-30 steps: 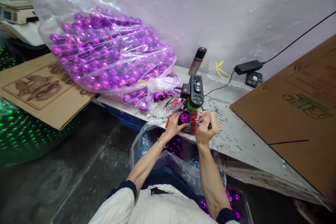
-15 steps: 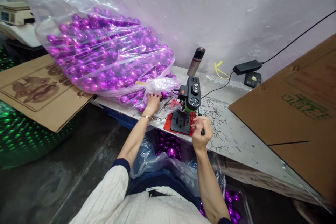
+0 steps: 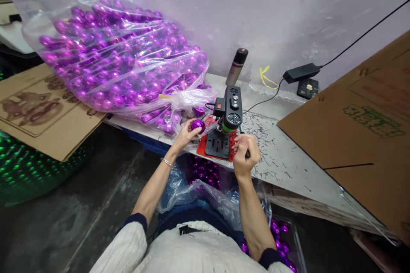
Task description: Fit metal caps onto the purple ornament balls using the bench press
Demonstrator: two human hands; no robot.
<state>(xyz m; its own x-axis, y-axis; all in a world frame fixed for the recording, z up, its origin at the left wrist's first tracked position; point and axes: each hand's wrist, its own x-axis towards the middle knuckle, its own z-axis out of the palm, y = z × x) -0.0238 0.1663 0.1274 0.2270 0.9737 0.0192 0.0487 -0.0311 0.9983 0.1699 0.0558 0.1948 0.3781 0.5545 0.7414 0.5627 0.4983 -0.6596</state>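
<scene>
Between the fingers of my left hand (image 3: 185,135) is a shiny purple ball ornament (image 3: 198,126), held just left of a small black press machine (image 3: 232,108). My right hand (image 3: 246,153) is closed around the black lever handle (image 3: 247,154) at the machine's right side. The machine's slotted black base plate (image 3: 217,144) rests on a red mat (image 3: 201,146) at the table's front edge. Behind my left hand lies a large clear plastic bag (image 3: 128,59) full of purple balls, its gathered mouth toward the machine.
A spray can (image 3: 236,67) stands behind the machine. Small dark bits litter the white table (image 3: 288,153). A power adapter (image 3: 301,72) lies farther back. Cardboard (image 3: 361,136) flanks the right, another flattened box (image 3: 38,111) the left. Below the edge, an open bag holds purple balls (image 3: 205,172).
My left hand has come out from the bag's mouth with a purple ball in its fingers. The right hand stays on the lever. The view has shifted slightly.
</scene>
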